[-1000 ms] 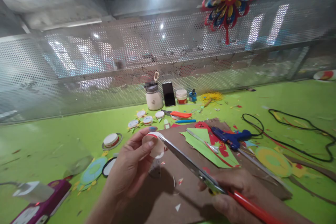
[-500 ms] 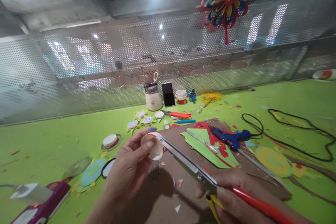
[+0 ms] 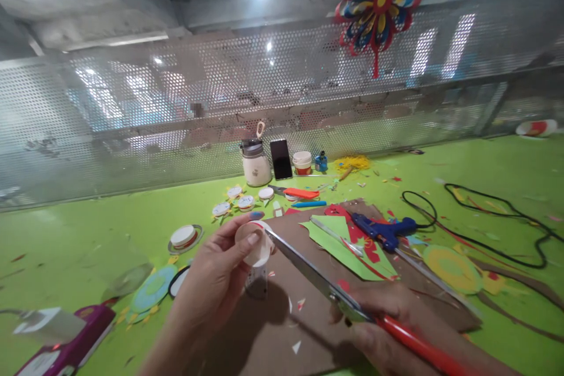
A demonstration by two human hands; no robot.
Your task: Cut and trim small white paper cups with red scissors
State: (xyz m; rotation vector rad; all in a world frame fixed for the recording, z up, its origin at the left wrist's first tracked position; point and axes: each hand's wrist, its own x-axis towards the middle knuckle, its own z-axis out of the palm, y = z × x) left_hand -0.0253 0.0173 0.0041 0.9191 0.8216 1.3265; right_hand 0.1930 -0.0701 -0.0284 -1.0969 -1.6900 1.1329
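Note:
Between the thumb and fingers of my left hand (image 3: 222, 264) is a small white paper disc (image 3: 261, 249) with a red strip along its upper edge. My right hand (image 3: 379, 311) grips long scissors (image 3: 304, 261) by a red handle. Their blades look closed, with the tips at the disc's right edge. Whether the tips touch the paper I cannot tell. Below both hands lies a brown cardboard sheet (image 3: 282, 341) with small paper scraps (image 3: 296, 347) on it.
A blue glue gun (image 3: 383, 229) with a black cord and green paper (image 3: 330, 241) lie on the right. Behind stand a white bottle (image 3: 256, 167), a phone (image 3: 281, 160) and a tub (image 3: 302, 163). An orange cutter (image 3: 302, 193) lies before them. A purple power strip (image 3: 70, 341) sits at front left.
The scissor blades have closed, and their tips have shifted slightly from over the disc to its edge. My left hand keeps holding the disc. The whole view has shifted slightly.

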